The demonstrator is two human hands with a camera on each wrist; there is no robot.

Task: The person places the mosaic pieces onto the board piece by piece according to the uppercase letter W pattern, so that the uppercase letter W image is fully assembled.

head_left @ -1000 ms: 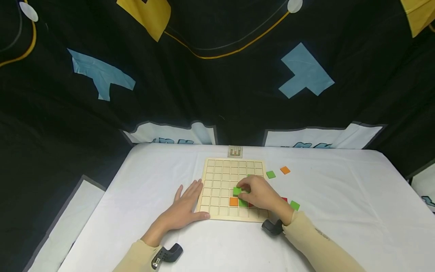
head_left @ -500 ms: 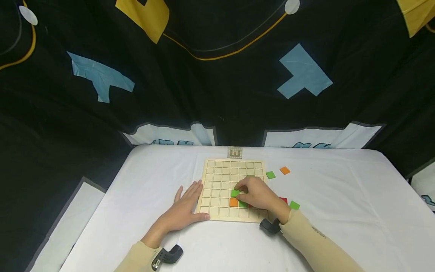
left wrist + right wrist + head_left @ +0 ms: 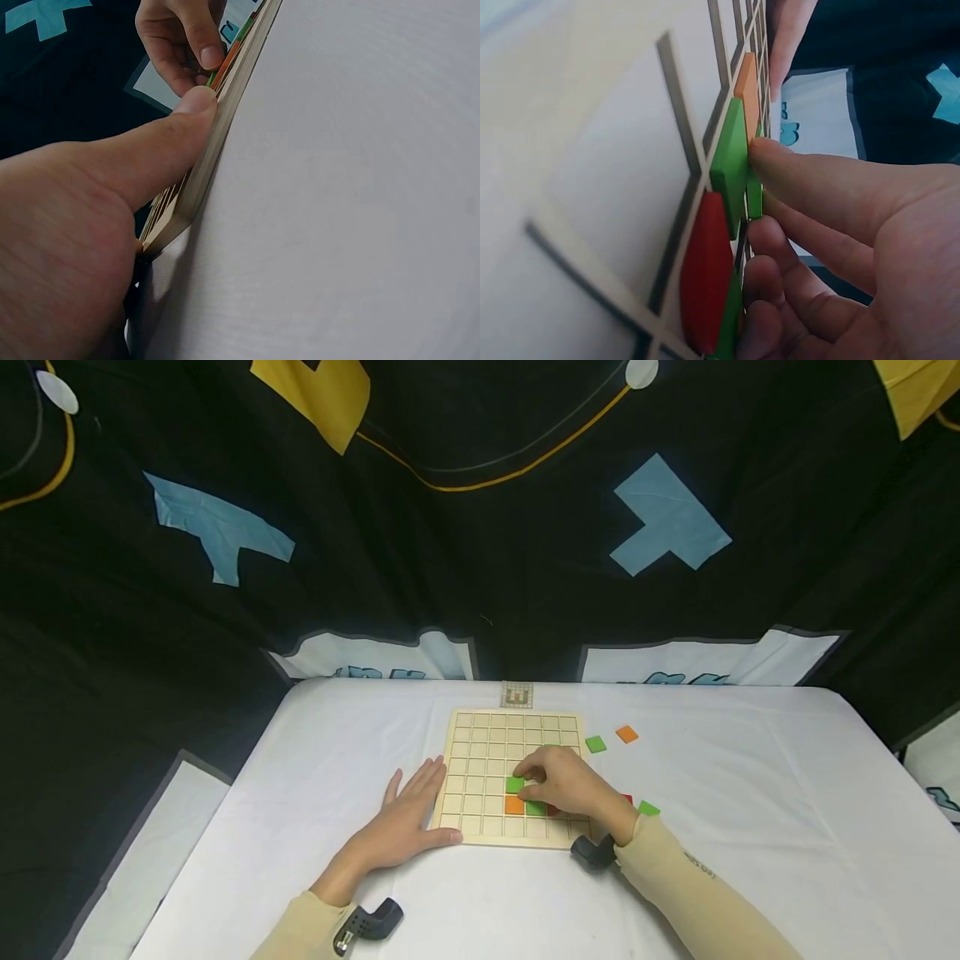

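Note:
A light wooden grid board lies on the white table. My left hand rests along its left edge, fingers straight and thumb at the near corner. Over the board, my right hand pinches a green square tile between thumb and fingers, at the cell just behind an orange tile. To the right of the orange one sit another green tile and a red tile, lined up in a row in the right wrist view. The hand partly covers these and more tiles.
Right of the board lie a loose green tile, an orange tile, a green tile and a partly hidden red tile. A small patterned card is behind the board. A dark printed cloth hangs behind the table.
My right hand has shifted slightly left with the green tile, which now lines up with the cell behind the orange tile. The left hand stays in place.

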